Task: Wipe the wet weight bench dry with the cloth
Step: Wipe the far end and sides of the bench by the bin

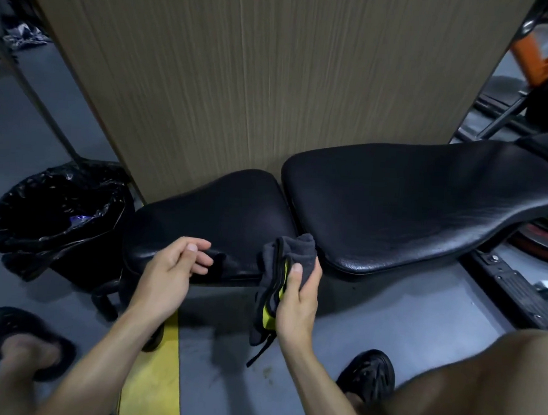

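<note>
The black padded weight bench [410, 209] runs from centre to right, with its smaller seat pad [220, 217] on the left. My right hand [299, 302] grips a bunched grey cloth with yellow lining and black edging [281, 272] just in front of the gap between the two pads. My left hand [172, 268] hovers over the seat pad's front edge, fingers loosely curled and holding nothing.
A bin lined with a black bag [57, 216] stands left of the bench. A wood-grain panel [258, 78] rises right behind it. Weight plates [543, 236] and a metal frame lie at right. My feet in black sandals [368, 376] stand on grey floor with a yellow line [157, 367].
</note>
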